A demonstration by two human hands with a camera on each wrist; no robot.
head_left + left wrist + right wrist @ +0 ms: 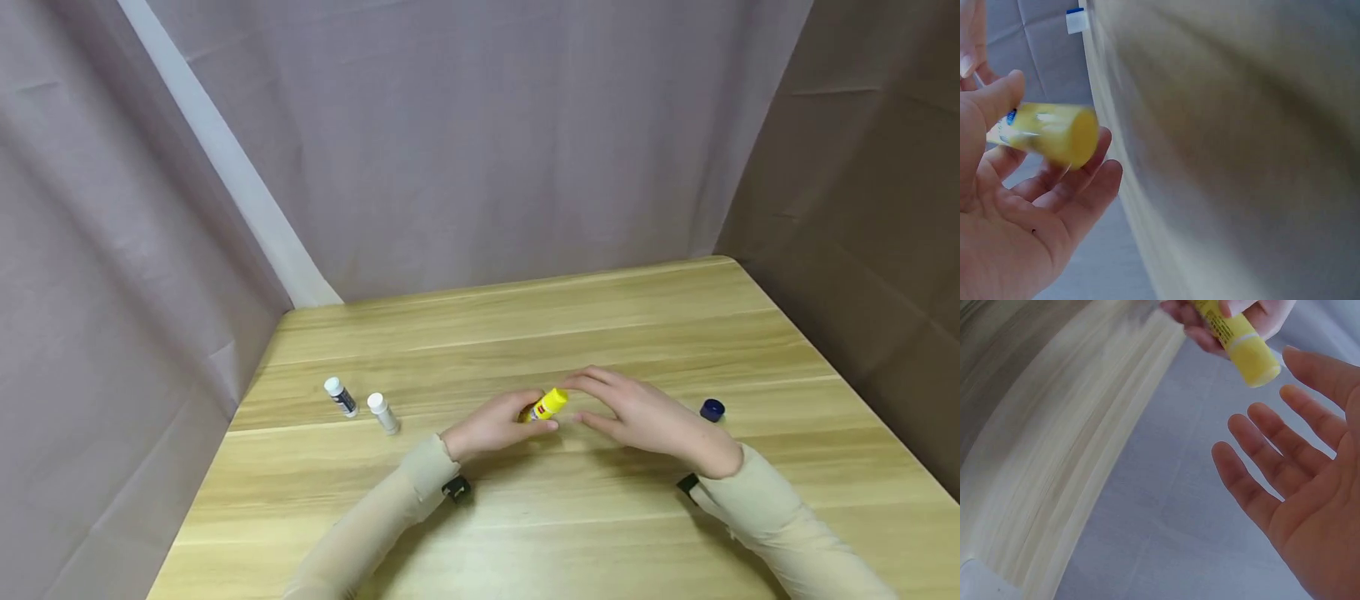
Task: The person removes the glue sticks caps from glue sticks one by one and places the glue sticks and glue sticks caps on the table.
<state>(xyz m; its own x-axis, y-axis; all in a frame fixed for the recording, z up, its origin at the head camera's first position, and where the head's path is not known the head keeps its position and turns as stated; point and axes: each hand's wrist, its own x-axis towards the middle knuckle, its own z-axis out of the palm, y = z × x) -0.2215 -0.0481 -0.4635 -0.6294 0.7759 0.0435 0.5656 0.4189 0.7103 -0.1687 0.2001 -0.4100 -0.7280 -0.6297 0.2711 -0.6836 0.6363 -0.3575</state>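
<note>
A yellow glue stick (551, 402) with a printed label is held in my left hand (495, 427), between the thumb and fingers, tilted above the wooden table. Its yellow cap points up and right toward my right hand (645, 417). That hand holds nothing; its fingers are spread and gently bent close to the cap. In the right wrist view a small gap shows between the cap end and the right fingertips (1290, 392). The stick's other yellow end (1082, 137) faces the left wrist camera.
Two white-capped sticks, one with a dark label (342, 398) and one plain white (382, 413), stand on the table (525, 533) at the left. A dark blue round-topped thing (712, 409) is at the right, beyond my right wrist. Grey curtains (510, 150) surround the table.
</note>
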